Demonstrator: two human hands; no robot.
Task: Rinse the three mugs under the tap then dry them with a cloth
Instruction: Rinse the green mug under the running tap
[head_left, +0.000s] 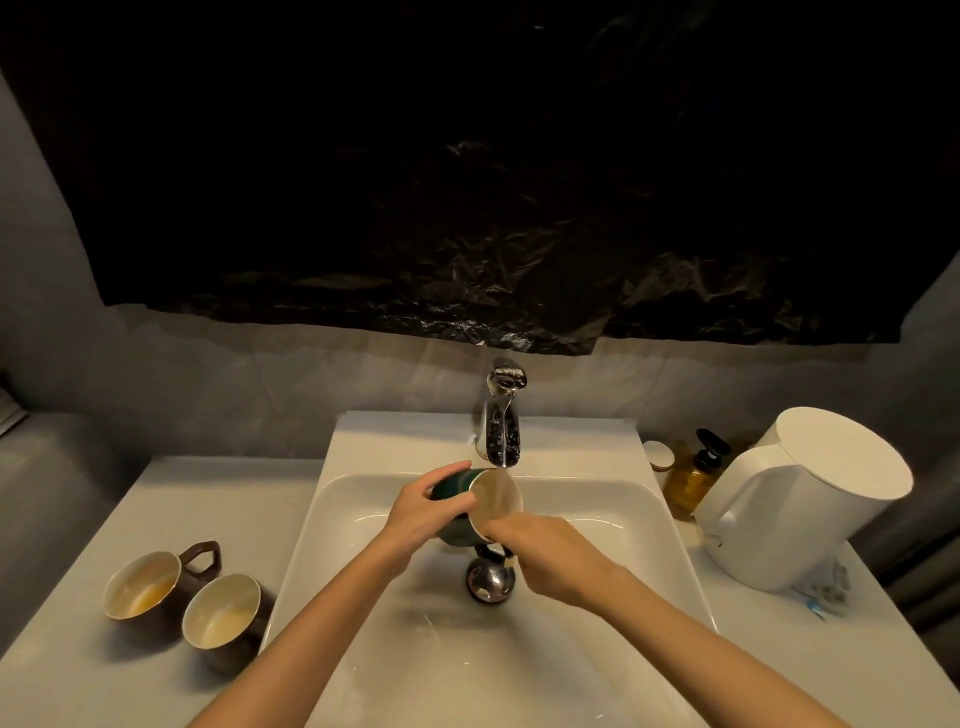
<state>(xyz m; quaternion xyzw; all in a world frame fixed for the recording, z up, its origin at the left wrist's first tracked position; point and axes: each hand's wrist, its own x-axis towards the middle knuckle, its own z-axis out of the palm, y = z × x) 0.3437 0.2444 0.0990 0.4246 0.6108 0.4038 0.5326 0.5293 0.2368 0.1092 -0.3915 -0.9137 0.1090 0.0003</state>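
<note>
Left hand (415, 514) is gripping a tilted mug (496, 500) under the tap (501, 426); right hand (550, 556) is touching its rim, grip unclear.

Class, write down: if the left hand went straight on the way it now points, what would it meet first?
Probably the tap, just beyond the green mug that the left hand grips; depth is unclear.

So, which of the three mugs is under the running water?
The green mug, held by the left hand and right hand under the tap. The two brown mugs stand on the counter, left of the sink.
</note>
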